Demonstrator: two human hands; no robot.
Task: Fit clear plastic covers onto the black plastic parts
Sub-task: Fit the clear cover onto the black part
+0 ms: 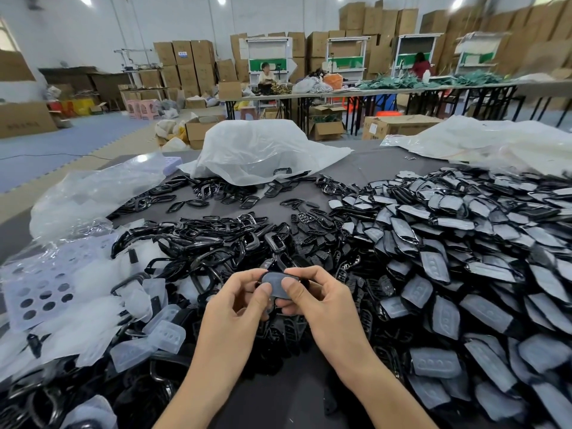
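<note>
2 hands are pinching 1 black part (278, 294): left hand (238, 305) is gripping its left end, right hand (318, 301) its right end, thumbs on top. Clear cover (277, 281) is lying on its upper face, possibly seated. Covered pile (464, 243) is lying right of the part, loose covers (154, 332) left of it.

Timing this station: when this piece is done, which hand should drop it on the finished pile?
Right, probably. The right hand pinches the piece, and the covered-parts pile lies on its side; the left hand sits nearer the loose clear covers.
</note>
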